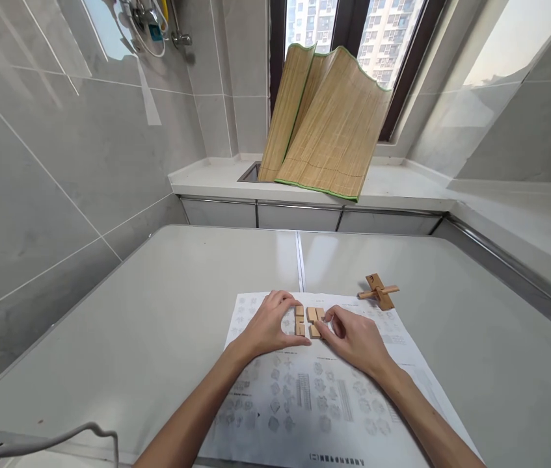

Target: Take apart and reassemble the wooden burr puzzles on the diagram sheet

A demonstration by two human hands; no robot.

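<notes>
Both hands rest on a printed instruction sheet (324,403) spread over a grey table (168,312). My left hand (268,325) pinches a small notched wooden block (299,320) between thumb and fingers. Just to the right, my right hand (356,337) grips a second pair of wooden puzzle blocks (315,321), close beside the first. An assembled wooden cross-shaped puzzle piece (378,291) lies on the table off the sheet's far right corner, apart from both hands.
A rolled bamboo mat (326,123) leans against the window on a white counter (221,179) behind the table. Grey tiled walls stand left and right. A white cable (60,442) curls at the table's near left edge.
</notes>
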